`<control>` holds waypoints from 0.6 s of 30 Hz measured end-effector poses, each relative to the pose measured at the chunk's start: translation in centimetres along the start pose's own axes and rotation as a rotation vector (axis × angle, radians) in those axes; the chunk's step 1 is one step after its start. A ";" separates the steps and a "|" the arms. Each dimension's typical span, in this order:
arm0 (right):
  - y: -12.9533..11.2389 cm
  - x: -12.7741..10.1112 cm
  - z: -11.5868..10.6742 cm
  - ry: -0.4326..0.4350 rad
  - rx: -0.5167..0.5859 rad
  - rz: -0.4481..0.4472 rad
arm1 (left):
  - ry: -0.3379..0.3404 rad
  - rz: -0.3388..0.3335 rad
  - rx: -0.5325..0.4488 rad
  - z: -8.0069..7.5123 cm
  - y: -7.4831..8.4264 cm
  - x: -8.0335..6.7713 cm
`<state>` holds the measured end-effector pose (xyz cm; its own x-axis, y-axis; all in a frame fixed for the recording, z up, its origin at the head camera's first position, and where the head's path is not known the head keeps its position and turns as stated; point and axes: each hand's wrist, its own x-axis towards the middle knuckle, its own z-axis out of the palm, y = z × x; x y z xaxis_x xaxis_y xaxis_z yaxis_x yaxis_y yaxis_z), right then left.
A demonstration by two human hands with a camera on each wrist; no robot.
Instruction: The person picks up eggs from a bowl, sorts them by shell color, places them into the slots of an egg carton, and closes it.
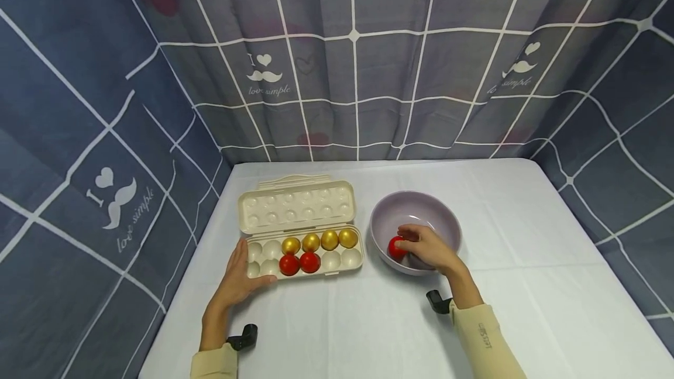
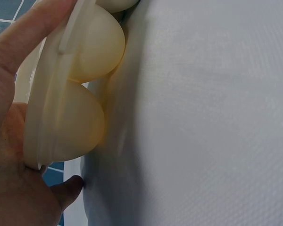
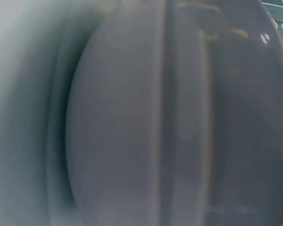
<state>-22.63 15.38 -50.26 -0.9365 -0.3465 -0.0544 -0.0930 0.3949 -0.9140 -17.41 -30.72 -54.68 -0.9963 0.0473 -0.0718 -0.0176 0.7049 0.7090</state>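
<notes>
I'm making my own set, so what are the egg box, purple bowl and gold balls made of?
Egg box: probably thin, smooth plastic; its rounded cups look slightly see-through in the left wrist view.
Purple bowl: likely plastic, since it looks smooth and glossy, though glazed ceramic is possible.
Gold balls: shiny metallic finish with glints; coated plastic or metal, I can't tell.

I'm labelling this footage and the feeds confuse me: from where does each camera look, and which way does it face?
Head: on the person's head, facing forward and down at the egg carton, bowl and white table; left hand and right hand both show.
Left wrist: on that wrist, facing the egg carton's rounded cups and the white table; part of the left hand shows.
Right wrist: on that wrist, facing the bowl's wall and rim; seemingly just slivers of skin show.
Shared: head and left wrist both see the egg carton.
</notes>
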 end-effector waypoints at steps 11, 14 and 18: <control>0.7 1.2 1.5 -0.053 0.014 0.028 | -0.005 -0.007 0.008 0.2 0.1 0.2; 0.6 1.4 1.7 -0.061 -0.067 0.020 | -0.003 -0.002 0.012 0.3 0.1 0.3; 0.5 1.4 1.8 -0.087 -0.138 0.018 | -0.002 -0.004 0.012 0.2 -0.1 0.2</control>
<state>-23.40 13.55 -51.57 -0.9060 -0.4085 -0.1107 -0.1277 0.5131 -0.8488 -17.60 -30.59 -54.90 -0.9961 0.0460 -0.0755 -0.0202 0.7133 0.7005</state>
